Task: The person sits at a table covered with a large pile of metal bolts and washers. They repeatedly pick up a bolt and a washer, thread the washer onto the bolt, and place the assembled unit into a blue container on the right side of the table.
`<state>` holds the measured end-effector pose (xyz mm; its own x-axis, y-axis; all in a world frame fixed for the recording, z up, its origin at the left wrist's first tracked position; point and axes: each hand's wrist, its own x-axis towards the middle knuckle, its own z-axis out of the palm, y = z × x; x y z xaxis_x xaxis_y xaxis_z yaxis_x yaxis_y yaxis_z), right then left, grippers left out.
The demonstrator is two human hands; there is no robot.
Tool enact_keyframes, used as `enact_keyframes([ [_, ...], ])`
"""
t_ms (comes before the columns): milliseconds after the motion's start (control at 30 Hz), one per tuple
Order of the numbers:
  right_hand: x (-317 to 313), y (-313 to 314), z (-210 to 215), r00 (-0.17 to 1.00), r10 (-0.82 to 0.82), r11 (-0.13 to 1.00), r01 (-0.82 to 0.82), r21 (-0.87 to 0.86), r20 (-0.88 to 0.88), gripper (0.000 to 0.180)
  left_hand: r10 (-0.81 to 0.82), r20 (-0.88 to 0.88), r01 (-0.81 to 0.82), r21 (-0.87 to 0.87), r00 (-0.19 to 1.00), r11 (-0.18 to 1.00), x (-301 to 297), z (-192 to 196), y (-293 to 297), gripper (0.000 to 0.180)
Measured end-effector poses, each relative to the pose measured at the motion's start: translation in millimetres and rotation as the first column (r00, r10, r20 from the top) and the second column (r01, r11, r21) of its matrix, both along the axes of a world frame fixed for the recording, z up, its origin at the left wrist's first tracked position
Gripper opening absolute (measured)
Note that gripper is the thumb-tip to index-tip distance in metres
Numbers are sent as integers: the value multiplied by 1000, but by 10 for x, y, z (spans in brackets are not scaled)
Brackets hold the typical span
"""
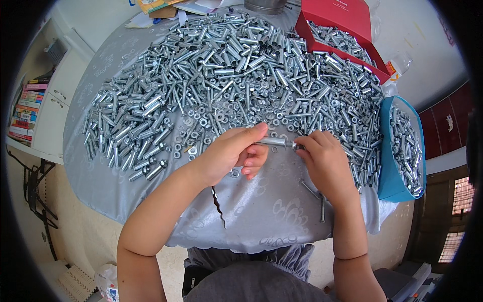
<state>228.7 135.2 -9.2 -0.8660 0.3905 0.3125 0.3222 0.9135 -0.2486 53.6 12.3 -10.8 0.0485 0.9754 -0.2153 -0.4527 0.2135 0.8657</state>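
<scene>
Above the near part of the table, a silvery expansion bolt (273,141) with a metal sleeve lies level between my two hands. My left hand (229,153) is closed around the sleeve's left end, thumb on top. At the right end, the fingers of my right hand (324,163) pinch the threaded end, where a small nut or washer partly shows. Just below my right hand, two loose bolts (311,189) rest on the grey tablecloth (251,216). Beyond my hands lie scattered nuts and washers (204,122).
A big heap of metal sleeves and bolts (216,55) covers the table's far side. Sleeved bolts (133,126) lie at the left. A red box (342,12) and a blue container (386,161), both full of hardware, stand at the right. A dark wavy strip (217,204) shows below my left hand.
</scene>
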Motion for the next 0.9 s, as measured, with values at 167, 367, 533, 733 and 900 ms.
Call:
enact_keyframes([
  [167, -14, 13, -66, 999, 36, 998, -36, 44, -7, 16, 6, -6, -6, -17, 1000, 1000, 14, 5, 6, 47],
  [367, -52, -43, 7, 991, 50, 968, -79, -238, -126, 19, 13, -27, -13, -7, 1000, 1000, 8, -3, -5, 47],
  [533, -41, -120, 84, 970, -66, 803, -87, -589, -234, 18, 41, -25, -42, -45, 999, 998, 12, -3, 1, 47],
  [733, -15, -151, 74, 903, -165, 480, -279, -832, -397, 18, 44, -38, -47, -69, 998, 997, 21, 10, -3, 47],
  [900, -37, -156, 24, 899, -87, 656, -273, -703, -430, 18, 49, -34, -51, -62, 998, 997, 23, -6, 11, 47],
])
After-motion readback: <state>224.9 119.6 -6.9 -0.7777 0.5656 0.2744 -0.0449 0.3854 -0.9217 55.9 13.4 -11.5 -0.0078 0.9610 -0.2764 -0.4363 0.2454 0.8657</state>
